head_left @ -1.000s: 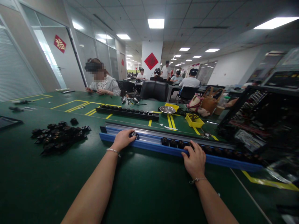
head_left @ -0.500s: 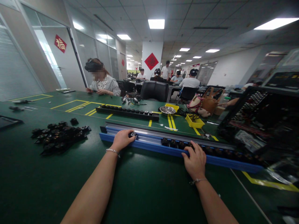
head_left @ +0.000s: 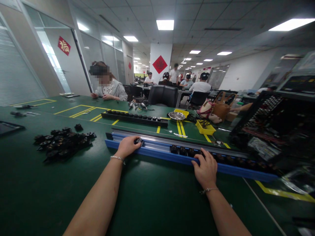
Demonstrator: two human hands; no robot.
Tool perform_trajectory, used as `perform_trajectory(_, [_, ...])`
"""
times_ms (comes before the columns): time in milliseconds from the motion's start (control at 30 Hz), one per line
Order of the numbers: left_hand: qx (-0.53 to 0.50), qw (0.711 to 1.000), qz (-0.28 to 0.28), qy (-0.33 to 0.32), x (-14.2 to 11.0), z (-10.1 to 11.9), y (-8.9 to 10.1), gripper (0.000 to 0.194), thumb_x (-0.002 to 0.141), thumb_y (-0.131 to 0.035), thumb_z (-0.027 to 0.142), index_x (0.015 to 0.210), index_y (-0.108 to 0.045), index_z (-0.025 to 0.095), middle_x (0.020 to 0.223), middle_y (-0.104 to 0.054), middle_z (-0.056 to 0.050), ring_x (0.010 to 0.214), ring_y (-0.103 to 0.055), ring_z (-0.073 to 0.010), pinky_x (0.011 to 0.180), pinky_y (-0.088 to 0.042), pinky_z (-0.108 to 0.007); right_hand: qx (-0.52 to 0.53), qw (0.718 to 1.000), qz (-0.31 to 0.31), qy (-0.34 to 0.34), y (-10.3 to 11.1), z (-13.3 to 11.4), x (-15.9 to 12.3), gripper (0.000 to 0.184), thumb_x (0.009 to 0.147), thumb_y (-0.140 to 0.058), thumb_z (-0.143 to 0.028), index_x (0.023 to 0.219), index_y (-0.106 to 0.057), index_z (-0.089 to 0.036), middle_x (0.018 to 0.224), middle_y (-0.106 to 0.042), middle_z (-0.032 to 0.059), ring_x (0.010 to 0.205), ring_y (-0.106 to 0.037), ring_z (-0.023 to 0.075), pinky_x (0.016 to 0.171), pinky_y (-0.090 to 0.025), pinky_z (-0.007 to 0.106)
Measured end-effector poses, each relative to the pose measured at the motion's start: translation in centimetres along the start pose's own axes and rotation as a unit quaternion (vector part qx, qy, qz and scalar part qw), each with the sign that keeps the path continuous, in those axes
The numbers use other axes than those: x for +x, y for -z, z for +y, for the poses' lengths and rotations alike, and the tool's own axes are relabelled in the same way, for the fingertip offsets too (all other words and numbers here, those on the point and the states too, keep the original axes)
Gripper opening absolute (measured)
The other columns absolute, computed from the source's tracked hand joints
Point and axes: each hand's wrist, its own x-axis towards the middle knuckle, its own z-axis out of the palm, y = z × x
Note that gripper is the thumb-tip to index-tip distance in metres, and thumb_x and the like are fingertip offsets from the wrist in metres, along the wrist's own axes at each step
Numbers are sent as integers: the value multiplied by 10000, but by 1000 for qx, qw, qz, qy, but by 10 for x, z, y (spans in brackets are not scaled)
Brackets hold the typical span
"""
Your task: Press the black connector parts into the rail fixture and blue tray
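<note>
A long blue rail [head_left: 157,154] with a silvery inner channel lies across the table before me. My left hand [head_left: 128,146] is closed, pinching a small black part [head_left: 138,141] at the rail's left portion. Several similar black parts [head_left: 182,150] stand in a row inside the rail, from its middle to the right end. Around the near wall of the rail, beside that row, my right hand [head_left: 205,165] is closed with its fingers curled over the edge. The underside of the pinched part is hidden by my fingers and the rail wall.
A heap of loose black parts [head_left: 64,142] lies on the green table to the left. Farther back are a black rail [head_left: 134,118] filled with parts, a metal bowl [head_left: 176,116] and a yellow tray [head_left: 206,127]. An open black case [head_left: 268,121] stands at right. A person [head_left: 109,87] sits opposite.
My left hand has shifted slightly left along the rail with the black part in its fingers. The right hand keeps its place.
</note>
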Motion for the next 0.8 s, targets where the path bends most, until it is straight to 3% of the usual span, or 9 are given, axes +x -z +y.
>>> perform_trajectory(800, [11, 1000, 5, 25, -1, -8, 7, 361, 758, -520, 386, 1079, -631, 263, 1064, -681, -14, 990, -603, -197, 871, -435, -266, 0, 1000, 5, 4, 0, 1, 0, 159, 774, -472, -306, 844, -588, -222, 1312, -444, 89, 1256, -305, 282, 991, -252, 518])
